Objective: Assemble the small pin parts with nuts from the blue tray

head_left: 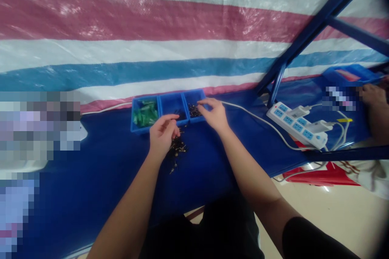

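My left hand (164, 134) is closed in a pinch just in front of the middle blue bin (172, 105), which has a few dark bits at its front. Whatever lies between those fingertips is too small to make out. Below it, a loose pile of small black and brass-coloured parts (179, 147) lies on the blue table (115, 170). At the right blue bin (194, 96), my right hand (215, 114) has its fingertips pinched over small dark parts (193, 110); what they hold cannot be seen. Green pieces (146, 114) fill the left bin (133, 123).
A white power strip (296, 125) with plugs and cables lies on the right, beside a blue metal frame (304, 40). Farther right, another person's hand (373, 95) is near a blue tray (349, 73). Striped sheeting (152, 16) hangs behind the table.
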Tool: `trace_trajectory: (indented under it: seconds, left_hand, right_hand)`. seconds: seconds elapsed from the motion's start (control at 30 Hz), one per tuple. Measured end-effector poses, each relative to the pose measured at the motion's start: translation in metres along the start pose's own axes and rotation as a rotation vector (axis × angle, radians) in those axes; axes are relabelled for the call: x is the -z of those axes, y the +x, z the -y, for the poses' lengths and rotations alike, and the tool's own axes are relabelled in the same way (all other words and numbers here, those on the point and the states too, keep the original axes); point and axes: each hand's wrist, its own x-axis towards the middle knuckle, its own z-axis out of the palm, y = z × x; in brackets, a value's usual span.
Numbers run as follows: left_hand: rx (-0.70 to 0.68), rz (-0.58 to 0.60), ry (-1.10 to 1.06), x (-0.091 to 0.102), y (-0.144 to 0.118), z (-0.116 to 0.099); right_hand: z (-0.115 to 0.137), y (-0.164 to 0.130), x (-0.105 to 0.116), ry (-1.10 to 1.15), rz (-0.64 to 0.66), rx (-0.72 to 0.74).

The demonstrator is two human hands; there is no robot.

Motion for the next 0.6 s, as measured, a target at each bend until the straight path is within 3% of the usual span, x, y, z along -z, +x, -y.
trace_trajectory:
  seconds: [0.3,0.6]
  left_hand:
    - [0.014,-0.028,0.049,0.0,0.0,0.0]
    - [-0.017,-0.075,0.041,0.0,0.001,0.0]
  right_hand:
    - [-0.006,-0.001,-0.002,-0.043,0.065,-0.183]
    - [0.005,-0.002,0.005,0.092,-0.07,-0.067]
